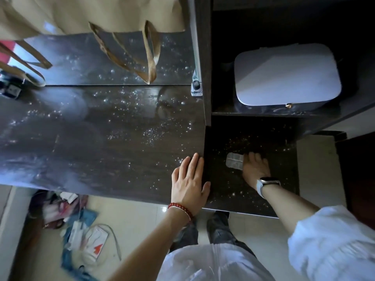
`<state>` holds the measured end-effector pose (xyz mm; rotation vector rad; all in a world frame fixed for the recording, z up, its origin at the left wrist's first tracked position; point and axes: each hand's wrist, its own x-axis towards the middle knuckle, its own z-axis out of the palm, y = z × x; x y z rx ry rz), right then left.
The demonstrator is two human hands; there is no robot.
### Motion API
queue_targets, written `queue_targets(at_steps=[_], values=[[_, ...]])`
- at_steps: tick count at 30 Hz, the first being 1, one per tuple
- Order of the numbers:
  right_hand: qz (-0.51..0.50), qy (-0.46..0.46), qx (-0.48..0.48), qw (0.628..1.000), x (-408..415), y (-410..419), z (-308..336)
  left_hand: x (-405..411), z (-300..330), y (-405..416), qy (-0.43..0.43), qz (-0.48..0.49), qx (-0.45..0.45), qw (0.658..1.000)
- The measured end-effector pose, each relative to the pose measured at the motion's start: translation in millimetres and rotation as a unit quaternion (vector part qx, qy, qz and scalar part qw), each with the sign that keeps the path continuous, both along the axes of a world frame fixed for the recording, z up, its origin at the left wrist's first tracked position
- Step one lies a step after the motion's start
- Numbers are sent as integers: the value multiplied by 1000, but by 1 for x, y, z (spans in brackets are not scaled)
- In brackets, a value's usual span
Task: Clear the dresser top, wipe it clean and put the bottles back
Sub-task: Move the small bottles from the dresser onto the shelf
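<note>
The left hand (189,179) lies flat with fingers straight on the right edge of the dark dresser top (97,134), which is speckled with wet droplets. The right hand (256,169), with a watch (263,184) on its wrist, presses a small pale wipe (234,161) onto the lower side shelf (274,138); whether its grip is spread or pinching the wipe I cannot tell. A white box (286,75) sits in the cubby above, a tan bag's straps (150,55) hang before the mirror (81,61), and clutter lies on the floor (129,216)
</note>
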<state>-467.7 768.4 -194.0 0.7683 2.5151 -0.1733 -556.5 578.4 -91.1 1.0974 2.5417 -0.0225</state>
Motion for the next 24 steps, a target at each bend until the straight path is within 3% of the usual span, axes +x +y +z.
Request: queue_targets(at_steps=[3,5,11,18,24], values=[[-27,13,-17,999,3,-4,11,-2,-3,-2,-17,0,4,1000],[-66,69,-50,994,10,-13,23,-3,1,0,-44,2,22,999],[-223,282,-171,917,29,-58,81,-21,15,-3,-88,-2,97,991],[-259,329,-123,900,19,-85,131,-94,32,19,-128,36,267,955],[-314,343,-52,883,-9,-112,150,-175,29,76,-125,-9,251,960]])
